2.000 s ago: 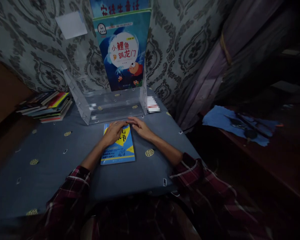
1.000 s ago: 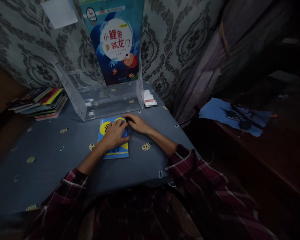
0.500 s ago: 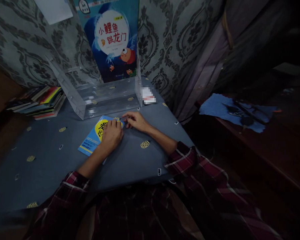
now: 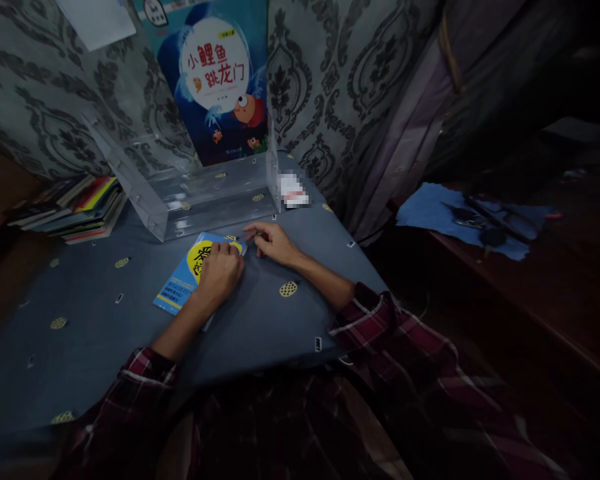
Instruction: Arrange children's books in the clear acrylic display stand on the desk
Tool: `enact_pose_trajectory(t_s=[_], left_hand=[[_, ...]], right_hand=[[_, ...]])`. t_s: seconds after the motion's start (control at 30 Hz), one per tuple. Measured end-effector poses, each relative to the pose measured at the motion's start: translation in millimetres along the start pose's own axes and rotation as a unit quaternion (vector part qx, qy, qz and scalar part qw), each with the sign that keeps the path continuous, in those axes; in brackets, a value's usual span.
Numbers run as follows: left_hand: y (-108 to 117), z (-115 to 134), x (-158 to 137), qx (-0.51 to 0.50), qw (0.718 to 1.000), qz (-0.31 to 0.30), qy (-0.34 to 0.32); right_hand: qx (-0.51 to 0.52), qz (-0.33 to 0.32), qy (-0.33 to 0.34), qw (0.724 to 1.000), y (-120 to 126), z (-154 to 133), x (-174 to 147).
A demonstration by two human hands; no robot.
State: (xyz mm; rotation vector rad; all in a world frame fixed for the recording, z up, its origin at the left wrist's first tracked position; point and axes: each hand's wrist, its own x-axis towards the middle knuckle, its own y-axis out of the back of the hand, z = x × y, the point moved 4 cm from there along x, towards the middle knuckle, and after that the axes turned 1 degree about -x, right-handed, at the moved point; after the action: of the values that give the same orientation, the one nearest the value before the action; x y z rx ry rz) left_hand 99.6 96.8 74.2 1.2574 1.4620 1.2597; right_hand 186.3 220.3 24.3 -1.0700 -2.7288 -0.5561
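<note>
A blue book [image 4: 176, 283] with a yellow patch and black characters on its cover lies at a slant on the table. Over its right part rests my left hand [image 4: 223, 272], fingers bent and close together against the cover, hiding some of it. My right hand [image 4: 274, 243] is just beyond the book's upper right corner. Its index finger reaches left toward that corner and its fingers are apart, with nothing visible in them; whether a fingertip touches the book I cannot tell.
Behind the book stands a clear plastic rack [image 4: 153, 217], with a large picture book [image 4: 215, 87] upright at its back. Stacked books [image 4: 87, 207] lie at left. A pixelated white item [image 4: 293, 190] sits right of the rack. A blue cloth [image 4: 430, 212] with dark items lies farther right.
The whole view has shifted slightly, so things appear a little farther left. Both hands keep almost the same pose around the book.
</note>
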Motion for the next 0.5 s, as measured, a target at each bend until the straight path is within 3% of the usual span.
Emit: enact_pose_trajectory(t_s=[0.5], left_hand=[[-6.2,-3.2,1.5,-0.035,0.998,0.051,-0.014]], right_hand=[[-0.038,-0.002,0.008,0.999,-0.1,-13.5,-7.1]])
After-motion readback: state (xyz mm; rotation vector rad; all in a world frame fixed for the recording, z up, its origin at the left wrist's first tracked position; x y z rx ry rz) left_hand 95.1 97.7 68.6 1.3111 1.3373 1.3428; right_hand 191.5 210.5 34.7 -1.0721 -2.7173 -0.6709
